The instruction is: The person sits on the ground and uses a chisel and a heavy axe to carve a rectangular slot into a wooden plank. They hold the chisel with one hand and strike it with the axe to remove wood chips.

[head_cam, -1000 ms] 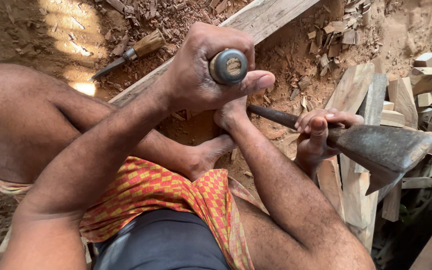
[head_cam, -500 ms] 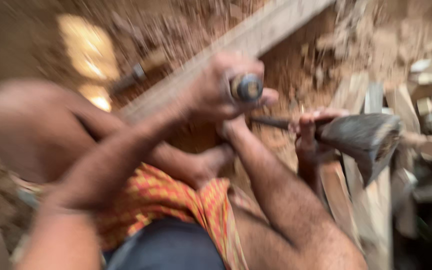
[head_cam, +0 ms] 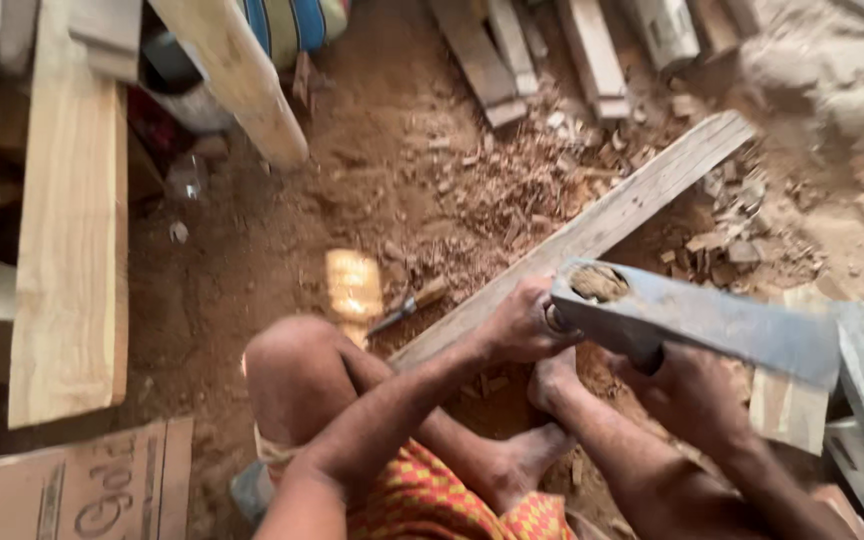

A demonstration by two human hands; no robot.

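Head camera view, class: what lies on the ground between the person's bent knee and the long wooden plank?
A small chisel-like tool with a wooden handle lies on the dirt between the knee and the plank, seen in the head view.

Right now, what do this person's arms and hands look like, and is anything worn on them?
Both arms are bare to above the elbow: no sleeves, gloves, watch or bracelet show. The left hand and right hand look lean and sinewy. No ring is visible, though the fingers are partly hidden. An orange-and-yellow patterned cloth wraps the lap.
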